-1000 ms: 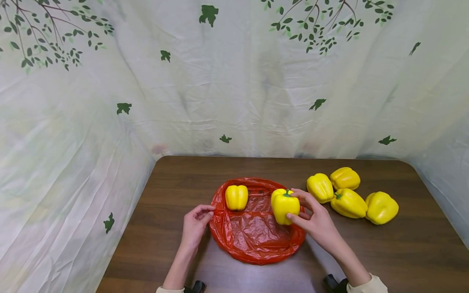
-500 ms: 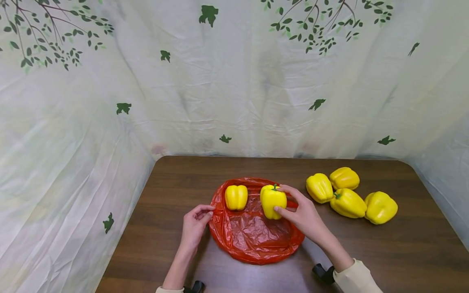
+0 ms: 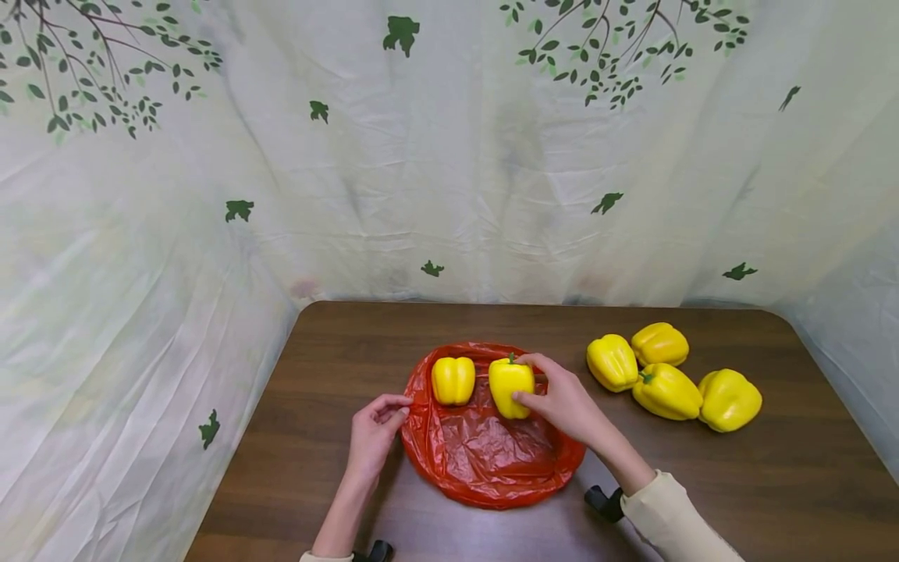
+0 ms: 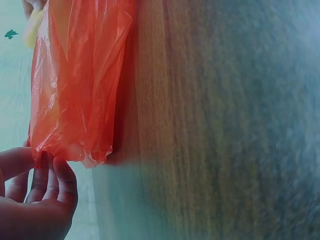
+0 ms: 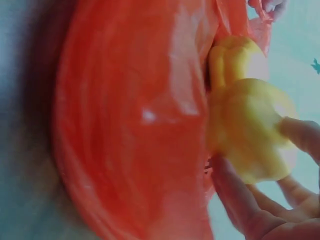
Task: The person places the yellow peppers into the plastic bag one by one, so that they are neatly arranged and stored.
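A red plastic bag [image 3: 492,460] lies spread in a round shape on the table, its rim raised. My left hand [image 3: 374,437] pinches the bag's left rim; in the left wrist view, the thumb and fingers [image 4: 42,195] hold the red film [image 4: 75,100]. One yellow pepper [image 3: 453,381] rests inside the bag at the back left. Over the bag, just right of it, my right hand [image 3: 565,402] grips a second yellow pepper [image 3: 507,388], stem up. The right wrist view shows this held pepper [image 5: 252,130] between thumb and fingers, overlapping the other pepper [image 5: 235,60].
Several yellow peppers [image 3: 667,392] lie grouped on the wooden table [image 3: 337,343] to the right of the bag, behind my right forearm. A pale curtain with leaf prints [image 3: 449,156] hangs along the table's back edge.
My right hand has moved left with its pepper, from the bag's right side to near the pepper inside. The left hand has stayed at the rim.
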A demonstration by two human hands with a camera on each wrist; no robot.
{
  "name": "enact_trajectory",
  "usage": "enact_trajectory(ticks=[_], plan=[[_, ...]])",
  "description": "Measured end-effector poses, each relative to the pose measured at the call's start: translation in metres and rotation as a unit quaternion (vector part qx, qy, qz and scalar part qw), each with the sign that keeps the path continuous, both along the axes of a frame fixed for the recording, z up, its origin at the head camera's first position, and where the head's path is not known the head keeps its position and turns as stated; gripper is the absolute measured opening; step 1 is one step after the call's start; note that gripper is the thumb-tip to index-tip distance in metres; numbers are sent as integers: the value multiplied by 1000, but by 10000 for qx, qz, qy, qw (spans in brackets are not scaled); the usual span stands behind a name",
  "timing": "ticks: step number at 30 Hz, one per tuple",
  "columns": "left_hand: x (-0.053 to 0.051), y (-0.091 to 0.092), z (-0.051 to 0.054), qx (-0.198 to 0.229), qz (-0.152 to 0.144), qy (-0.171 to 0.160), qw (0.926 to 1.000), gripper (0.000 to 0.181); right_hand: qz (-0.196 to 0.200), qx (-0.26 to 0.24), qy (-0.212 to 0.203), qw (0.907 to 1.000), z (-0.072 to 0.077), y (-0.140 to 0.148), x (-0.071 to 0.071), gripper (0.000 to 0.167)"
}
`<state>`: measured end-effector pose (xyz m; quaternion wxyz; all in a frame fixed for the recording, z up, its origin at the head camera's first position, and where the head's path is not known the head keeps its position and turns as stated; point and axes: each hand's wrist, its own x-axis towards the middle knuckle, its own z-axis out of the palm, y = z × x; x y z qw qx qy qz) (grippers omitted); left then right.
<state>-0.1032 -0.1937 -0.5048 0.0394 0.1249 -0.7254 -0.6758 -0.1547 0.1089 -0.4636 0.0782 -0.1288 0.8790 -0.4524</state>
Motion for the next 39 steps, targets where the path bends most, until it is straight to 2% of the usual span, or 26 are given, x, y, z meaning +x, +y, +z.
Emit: enact_trajectory(ticks=[7, 21, 26, 34, 39], plan=[[-1, 0, 0, 20, 27, 67, 10000, 15, 246, 565, -186, 9979, 4, -10, -14, 45], [-1, 1, -2, -28, 45, -61, 10000, 15, 626, 1045, -673, 9903, 9, -21, -36, 46], [-1, 1, -1, -51, 44, -49, 10000, 15, 623, 1017, -849, 9892, 10, -22, -43, 44], [-1, 0, -2, 36, -7, -12, 10000, 16, 594, 626, -1092, 9903, 7, -24, -45, 42], [-1, 0, -2, 13, -7, -37, 10000, 16, 653, 692, -1057, 9898, 10, -23, -46, 39]])
